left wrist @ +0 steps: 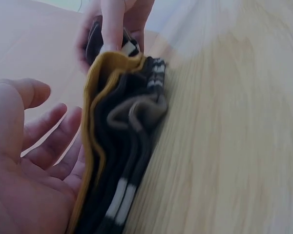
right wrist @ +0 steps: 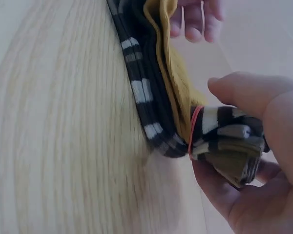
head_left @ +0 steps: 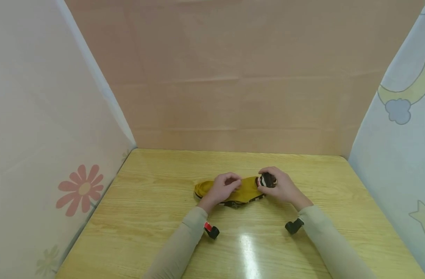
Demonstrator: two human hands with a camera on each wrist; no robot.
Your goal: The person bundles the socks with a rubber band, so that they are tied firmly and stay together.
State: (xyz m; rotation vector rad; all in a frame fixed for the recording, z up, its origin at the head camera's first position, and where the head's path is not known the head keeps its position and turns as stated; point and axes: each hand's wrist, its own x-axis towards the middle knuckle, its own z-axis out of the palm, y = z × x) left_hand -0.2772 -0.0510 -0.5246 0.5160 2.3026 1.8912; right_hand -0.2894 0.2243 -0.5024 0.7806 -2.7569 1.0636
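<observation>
A stack of socks [head_left: 247, 190] lies on the table, mustard yellow on top with black, white-striped layers [right wrist: 142, 90] below. A thin pink-red rubber band [right wrist: 194, 129] circles it near its right end, where the cuffs [right wrist: 229, 131] bunch out. My right hand [head_left: 280, 185] holds this bunched end, thumb on one side and fingers on the other. Loosely bent and holding nothing, my left hand [head_left: 223, 189] hovers over the middle of the yellow sock. In the left wrist view, that hand's palm [left wrist: 29, 180] faces the folded layers [left wrist: 122, 136] from the side.
The wood-grain table [head_left: 156, 232] has a plain tan sheet [head_left: 240, 108] behind it. A flower-printed sheet [head_left: 83, 77] rises on the left, and one with a moon and star [head_left: 390, 155] on the right. Small dark wrist cameras [head_left: 294, 226] stick out from both sleeves.
</observation>
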